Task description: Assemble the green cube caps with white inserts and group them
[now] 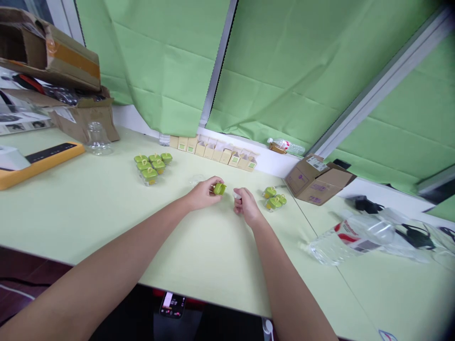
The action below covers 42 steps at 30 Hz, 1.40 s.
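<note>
Green cloth (302,61) hangs between grey window frames (218,64) behind a pale table (199,255), the floor (31,266) perhaps dark red.

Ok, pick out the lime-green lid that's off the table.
It's the lime-green lid held in the left hand. The other lime-green lids sit on clear containers in two groups on the table.

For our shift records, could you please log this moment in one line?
left hand: holding green lid | right hand: holding small white object | table: green-lidded containers on both sides
</note>
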Each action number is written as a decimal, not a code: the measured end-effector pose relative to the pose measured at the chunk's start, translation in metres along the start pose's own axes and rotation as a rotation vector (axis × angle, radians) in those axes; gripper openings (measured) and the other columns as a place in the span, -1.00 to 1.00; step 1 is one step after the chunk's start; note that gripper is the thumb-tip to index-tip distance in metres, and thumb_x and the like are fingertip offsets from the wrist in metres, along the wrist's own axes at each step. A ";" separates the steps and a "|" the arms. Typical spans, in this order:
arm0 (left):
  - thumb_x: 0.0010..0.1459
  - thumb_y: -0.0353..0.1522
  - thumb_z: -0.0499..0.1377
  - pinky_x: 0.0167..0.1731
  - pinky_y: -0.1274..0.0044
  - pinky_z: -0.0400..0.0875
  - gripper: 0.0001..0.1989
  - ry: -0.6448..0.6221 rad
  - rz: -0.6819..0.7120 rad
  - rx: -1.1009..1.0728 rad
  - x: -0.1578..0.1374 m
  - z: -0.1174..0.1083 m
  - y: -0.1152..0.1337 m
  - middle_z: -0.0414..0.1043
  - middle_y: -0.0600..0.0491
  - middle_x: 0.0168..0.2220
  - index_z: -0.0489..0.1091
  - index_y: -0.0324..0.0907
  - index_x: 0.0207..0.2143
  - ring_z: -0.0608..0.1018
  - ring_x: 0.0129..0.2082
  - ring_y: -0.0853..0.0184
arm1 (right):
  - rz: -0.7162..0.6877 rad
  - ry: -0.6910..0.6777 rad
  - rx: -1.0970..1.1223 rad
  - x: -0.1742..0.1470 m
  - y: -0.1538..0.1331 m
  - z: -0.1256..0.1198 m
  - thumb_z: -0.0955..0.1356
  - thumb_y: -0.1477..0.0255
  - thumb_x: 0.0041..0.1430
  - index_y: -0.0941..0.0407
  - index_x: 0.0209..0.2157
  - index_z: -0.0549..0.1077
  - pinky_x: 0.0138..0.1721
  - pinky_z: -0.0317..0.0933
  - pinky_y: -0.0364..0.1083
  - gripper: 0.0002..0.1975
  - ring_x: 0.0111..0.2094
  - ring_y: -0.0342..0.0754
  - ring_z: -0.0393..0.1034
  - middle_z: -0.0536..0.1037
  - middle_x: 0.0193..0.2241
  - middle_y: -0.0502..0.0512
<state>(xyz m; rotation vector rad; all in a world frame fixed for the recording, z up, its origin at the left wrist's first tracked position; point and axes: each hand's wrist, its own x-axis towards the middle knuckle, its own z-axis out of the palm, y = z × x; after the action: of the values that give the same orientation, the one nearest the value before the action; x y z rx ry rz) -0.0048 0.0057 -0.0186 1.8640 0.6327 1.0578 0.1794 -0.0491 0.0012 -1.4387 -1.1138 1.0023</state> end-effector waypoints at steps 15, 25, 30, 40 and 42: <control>0.00 -0.41 0.25 -0.19 0.51 0.47 -0.59 -0.008 0.023 -0.095 0.001 0.001 0.003 0.39 0.02 -0.12 0.28 -0.12 -0.07 0.51 -0.19 0.38 | -0.416 0.237 -0.767 -0.004 0.000 0.000 0.33 0.13 0.17 0.04 -0.24 0.56 -0.28 0.12 -0.04 -0.69 -0.40 -0.01 0.29 0.41 -0.45 0.07; 0.07 -0.42 0.19 -0.08 0.48 0.49 -0.65 0.061 0.155 0.035 -0.005 0.018 0.028 0.46 0.04 -0.14 0.34 -0.12 -0.05 0.54 -0.19 0.35 | -0.431 0.240 -0.350 -0.008 -0.008 0.018 0.40 0.30 0.03 0.05 -0.42 0.60 -0.31 0.17 -0.05 -0.85 -0.40 -0.05 0.23 0.43 -0.42 0.05; 0.09 -0.42 0.17 -0.16 0.52 0.50 -0.65 0.071 0.147 0.128 -0.006 0.019 0.031 0.51 0.06 -0.17 0.37 -0.11 -0.03 0.58 -0.25 0.35 | -0.330 0.243 -0.251 -0.010 -0.012 0.022 0.41 0.35 -0.04 0.09 -0.45 0.56 -0.32 0.19 -0.06 -0.88 -0.42 -0.07 0.21 0.43 -0.40 0.05; 0.09 -0.47 0.12 -0.17 0.53 0.48 -0.60 0.109 0.124 0.258 -0.006 0.023 0.029 0.53 0.11 -0.18 0.34 -0.03 0.01 0.58 -0.25 0.35 | -0.335 0.314 -0.244 -0.011 -0.010 0.028 0.42 0.34 -0.04 0.07 -0.40 0.59 -0.25 0.25 -0.03 -0.86 -0.36 -0.04 0.28 0.47 -0.35 0.07; 0.10 -0.48 0.11 -0.20 0.53 0.47 -0.59 0.125 0.109 0.295 -0.006 0.023 0.029 0.53 0.11 -0.19 0.34 -0.02 0.02 0.59 -0.24 0.33 | -0.335 0.302 -0.216 -0.012 -0.011 0.029 0.42 0.36 -0.04 0.06 -0.39 0.60 -0.24 0.26 -0.02 -0.86 -0.35 -0.03 0.30 0.49 -0.34 0.08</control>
<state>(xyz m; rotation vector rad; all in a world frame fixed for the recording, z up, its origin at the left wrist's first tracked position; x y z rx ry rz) 0.0124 -0.0234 -0.0022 2.1167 0.8032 1.2115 0.1476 -0.0538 0.0086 -1.4535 -1.2111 0.4237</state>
